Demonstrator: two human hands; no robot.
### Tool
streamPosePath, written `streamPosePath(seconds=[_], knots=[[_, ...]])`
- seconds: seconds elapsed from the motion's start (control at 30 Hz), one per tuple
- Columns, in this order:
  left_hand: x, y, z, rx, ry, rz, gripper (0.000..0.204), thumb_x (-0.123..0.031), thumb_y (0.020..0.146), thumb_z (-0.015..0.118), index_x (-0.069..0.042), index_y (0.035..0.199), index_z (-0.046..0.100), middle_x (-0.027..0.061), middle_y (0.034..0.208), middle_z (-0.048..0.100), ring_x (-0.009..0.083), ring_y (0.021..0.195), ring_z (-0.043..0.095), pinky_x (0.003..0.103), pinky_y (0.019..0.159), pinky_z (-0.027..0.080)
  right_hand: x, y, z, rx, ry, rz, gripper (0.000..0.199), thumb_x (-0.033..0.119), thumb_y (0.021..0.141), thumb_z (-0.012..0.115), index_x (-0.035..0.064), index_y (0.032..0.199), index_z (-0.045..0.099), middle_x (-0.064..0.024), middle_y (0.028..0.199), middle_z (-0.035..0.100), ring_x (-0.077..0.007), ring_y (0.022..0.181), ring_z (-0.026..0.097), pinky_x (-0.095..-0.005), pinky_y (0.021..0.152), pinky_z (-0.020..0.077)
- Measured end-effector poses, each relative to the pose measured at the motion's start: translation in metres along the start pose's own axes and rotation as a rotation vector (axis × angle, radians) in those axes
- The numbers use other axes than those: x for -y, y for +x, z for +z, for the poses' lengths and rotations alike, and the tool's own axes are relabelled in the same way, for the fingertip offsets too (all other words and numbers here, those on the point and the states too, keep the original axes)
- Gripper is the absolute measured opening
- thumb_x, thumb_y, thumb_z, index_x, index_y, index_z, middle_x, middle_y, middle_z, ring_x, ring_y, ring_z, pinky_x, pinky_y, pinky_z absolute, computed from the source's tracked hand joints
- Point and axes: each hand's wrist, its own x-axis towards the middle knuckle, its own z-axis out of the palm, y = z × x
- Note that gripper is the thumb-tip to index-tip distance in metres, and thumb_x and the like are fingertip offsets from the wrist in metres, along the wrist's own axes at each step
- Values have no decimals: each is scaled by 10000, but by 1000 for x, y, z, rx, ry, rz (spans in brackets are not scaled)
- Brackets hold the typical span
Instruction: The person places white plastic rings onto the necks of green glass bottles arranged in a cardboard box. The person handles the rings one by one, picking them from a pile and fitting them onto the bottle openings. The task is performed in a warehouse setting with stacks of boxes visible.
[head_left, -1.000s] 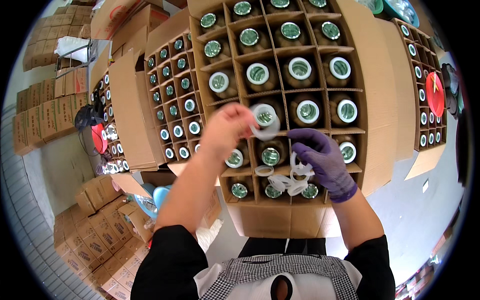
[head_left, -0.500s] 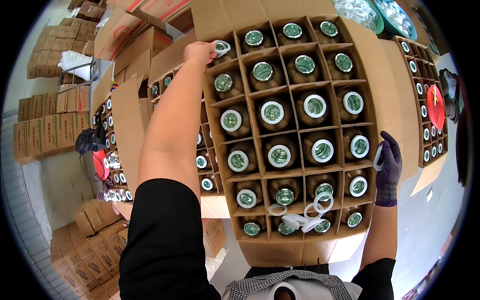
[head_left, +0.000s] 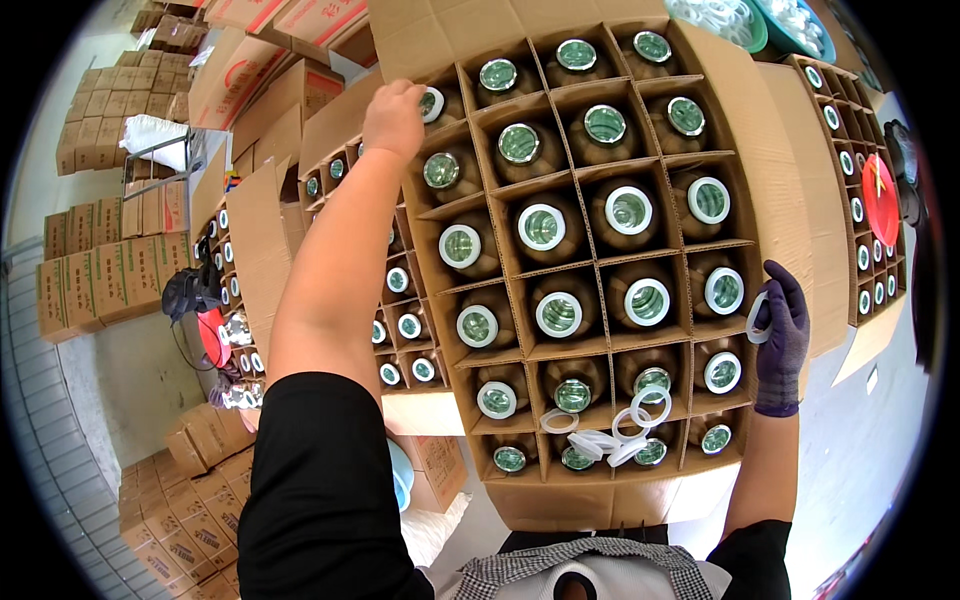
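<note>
A large cardboard box [head_left: 640,505] with dividers holds glass jars in its cells, many with white rings round their mouths. At its far left corner, the curled fingers of my bare left hand [head_left: 393,122] grip the edge of a white ring [head_left: 432,105] on a jar's mouth. The hand partly hides that jar. My right hand [head_left: 783,345], in a dark purple glove, is closed on another white ring [head_left: 757,318] beside the box's right side. Several loose white rings [head_left: 652,408] lie over the near jars. Bare rims show on the jar [head_left: 441,170] nearest my left hand and others in the far rows.
Another divided box of jars [head_left: 408,326] stands to the left, partly under my left arm. A further one [head_left: 860,200] is on the right, with a red round object [head_left: 880,202] on it. Basins of white rings [head_left: 715,20] stand at the far right. Stacked cartons [head_left: 115,265] line the left.
The white ring at my left hand has gone from tilted over the far left jar to seated round its mouth. My right hand keeps its ring, barely moving.
</note>
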Motion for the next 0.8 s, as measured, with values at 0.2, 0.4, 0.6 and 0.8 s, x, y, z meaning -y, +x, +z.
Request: streamPosePath(seconds=[0.2, 0.4, 0.6, 0.8], knots=[[1, 11, -9, 200, -350, -208, 417, -287, 829, 727, -106, 1199, 662, 141, 1220, 615, 325, 1134, 579, 407, 981, 469, 4, -3, 0, 20, -5, -12, 306, 84, 970, 570, -18, 1256, 604, 19, 865, 582, -19, 649, 476, -162, 585, 397], [-57, 4, -43, 134, 89, -136, 568, -349, 866, 703, -92, 1350, 551, 118, 1378, 531, 339, 1327, 410, 430, 1105, 354, 37, -38, 70, 101, 192, 15, 336, 41, 936, 586, -13, 1267, 594, -50, 1099, 663, -71, 874, 592, -212, 761, 491], [-235, -83, -143, 697, -1416, -150, 250, -62, 857, 733, -34, 1098, 673, -1, 976, 621, 67, 804, 608, 200, 718, 486, 60, -49, 122, 205, 328, -7, 342, -5, 930, 581, -13, 1272, 580, -47, 1115, 636, -79, 960, 586, -228, 868, 475], [-229, -65, -119, 700, -1667, -510, 92, -73, 883, 693, -13, 952, 686, 39, 838, 687, 92, 688, 604, 208, 639, 483, 50, -32, 98, 202, -203, -335, 520, 158, 906, 669, 22, 1377, 495, -146, 1318, 538, -237, 1195, 518, -354, 1023, 413]])
